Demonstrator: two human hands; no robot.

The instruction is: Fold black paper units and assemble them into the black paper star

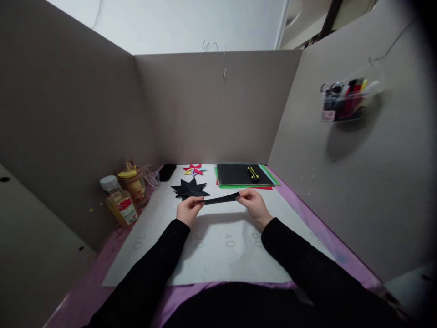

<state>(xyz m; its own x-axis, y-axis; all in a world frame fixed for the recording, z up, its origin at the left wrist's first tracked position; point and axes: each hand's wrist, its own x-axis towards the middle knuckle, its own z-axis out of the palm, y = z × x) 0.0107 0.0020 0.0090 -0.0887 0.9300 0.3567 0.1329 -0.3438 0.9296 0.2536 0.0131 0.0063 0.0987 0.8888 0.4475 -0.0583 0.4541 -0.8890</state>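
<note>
Between my two hands a narrow black paper strip (221, 199) is stretched, raised a little over the white mat and casting a shadow on it. My left hand (190, 210) pinches its left end, and my right hand (253, 206) pinches the right end, which sits slightly higher. Just behind my left hand lies a black folded-paper star (190, 187) with several points. Farther back rests a smaller multicoloured paper star (194, 170) in red, yellow and lilac.
A stack of coloured paper (235, 174) with a yellow-black utility knife (253, 174) on it lies at the back right. Along the left stand a glue bottle (123, 205), a jar (132, 180) and a clear cup (152, 175). Grey panels (218, 105) enclose the table.
</note>
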